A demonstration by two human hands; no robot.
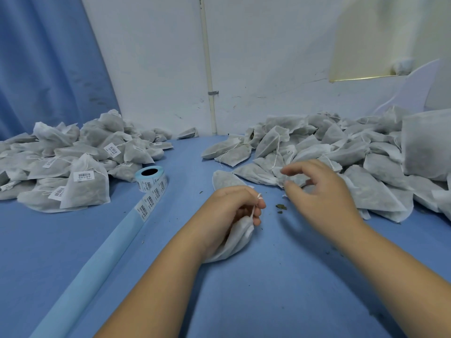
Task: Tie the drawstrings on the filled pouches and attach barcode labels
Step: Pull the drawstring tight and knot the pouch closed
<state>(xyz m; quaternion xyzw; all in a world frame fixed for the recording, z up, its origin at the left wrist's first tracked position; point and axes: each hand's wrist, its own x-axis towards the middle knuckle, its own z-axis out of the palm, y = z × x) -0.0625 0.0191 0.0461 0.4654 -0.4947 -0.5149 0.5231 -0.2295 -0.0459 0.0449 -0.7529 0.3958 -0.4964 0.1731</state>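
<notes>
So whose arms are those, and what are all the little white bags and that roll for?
Those are a person's two bare arms; there is no machine here. The one picture comes from a camera worn on the person's head, looking down at the hands, so you see roughly what they see.

The left hand grips one white pouch and pinches its drawstring. The right hand reaches into the pile of pouches on the right, which show no stickers. It is blurred, so I cannot tell whether it grips one.

On the left lies another pile, and many of those carry barcode stickers. Between the piles stands a roll of barcode labels, its strip trailing over the blue table. A few dark leaf crumbs lie near the hands.
</notes>
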